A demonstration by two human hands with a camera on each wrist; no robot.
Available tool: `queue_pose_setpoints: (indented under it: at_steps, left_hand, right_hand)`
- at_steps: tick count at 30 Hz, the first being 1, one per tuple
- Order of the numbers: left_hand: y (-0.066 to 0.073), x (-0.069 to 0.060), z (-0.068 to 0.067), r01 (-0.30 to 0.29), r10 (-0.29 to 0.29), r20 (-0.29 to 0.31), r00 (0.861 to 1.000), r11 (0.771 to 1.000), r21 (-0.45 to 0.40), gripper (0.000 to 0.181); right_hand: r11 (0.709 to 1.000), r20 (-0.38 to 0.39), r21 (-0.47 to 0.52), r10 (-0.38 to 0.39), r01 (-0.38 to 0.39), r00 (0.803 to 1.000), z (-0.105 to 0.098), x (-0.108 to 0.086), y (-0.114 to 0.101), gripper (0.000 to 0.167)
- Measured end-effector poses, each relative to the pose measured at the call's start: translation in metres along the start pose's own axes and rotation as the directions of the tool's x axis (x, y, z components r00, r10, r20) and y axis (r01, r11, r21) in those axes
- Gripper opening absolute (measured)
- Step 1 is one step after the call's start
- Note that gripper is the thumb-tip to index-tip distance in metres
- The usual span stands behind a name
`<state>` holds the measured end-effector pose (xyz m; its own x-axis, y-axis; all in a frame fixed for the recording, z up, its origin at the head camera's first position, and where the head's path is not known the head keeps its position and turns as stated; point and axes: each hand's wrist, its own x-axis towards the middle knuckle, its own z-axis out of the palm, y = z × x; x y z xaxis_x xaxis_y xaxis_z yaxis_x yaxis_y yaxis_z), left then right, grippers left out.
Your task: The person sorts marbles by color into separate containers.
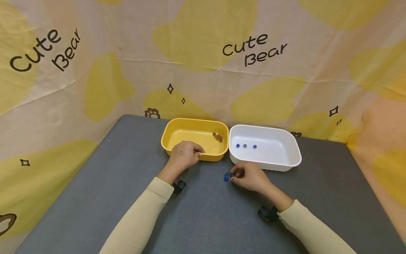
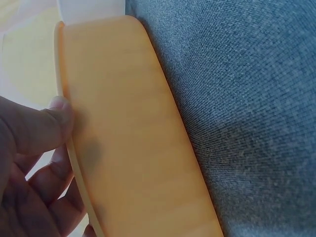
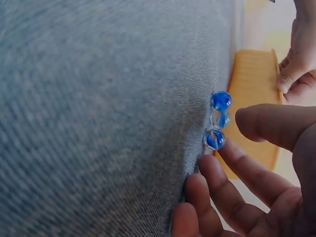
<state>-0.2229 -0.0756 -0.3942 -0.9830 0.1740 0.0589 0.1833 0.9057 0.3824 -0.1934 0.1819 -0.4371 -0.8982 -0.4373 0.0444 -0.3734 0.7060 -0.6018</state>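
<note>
My left hand (image 1: 185,154) holds the near rim of the yellow tub (image 1: 177,123). In the left wrist view the thumb (image 2: 60,116) lies on the rim's outer side and the other fingers are inside. Several amber marbles (image 1: 218,137) sit at the right end of that tub. On the table, my right hand (image 1: 250,175) reaches around blue-and-clear marbles (image 1: 226,179). Three of them show in a row in the right wrist view. Its thumb (image 3: 256,123) is apart from the index finger, which is at the lowest marble (image 3: 215,139); whether they touch, I cannot tell.
A white tub (image 1: 272,162) stands against the yellow one's right side, with three blue marbles (image 1: 245,145) inside. Both tubs are near the back of the grey table (image 1: 203,215). Behind it hangs a yellow-patterned cloth (image 1: 203,77).
</note>
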Motion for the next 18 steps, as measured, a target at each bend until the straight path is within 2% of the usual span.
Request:
queue_pose_setpoints:
  at_steps: [8, 18]
  left_hand:
    - [-0.0001, 0.0000, 0.0002, -0.006, 0.006, -0.005, 1.000, 1.000, -0.006, 0.013]
    - [0.0008, -0.0002, -0.0011, 0.001, -0.001, 0.001, 1.000, 1.000, -0.007, 0.013]
  right_hand:
    - [0.999, -0.013, -0.038, 0.018, -0.018, 1.000, 0.0040, 0.0019, 0.0003, 0.013]
    - [0.999, 0.006, -0.028, 0.043, -0.043, 0.999, 0.0042, 0.0027, -0.0017, 0.013]
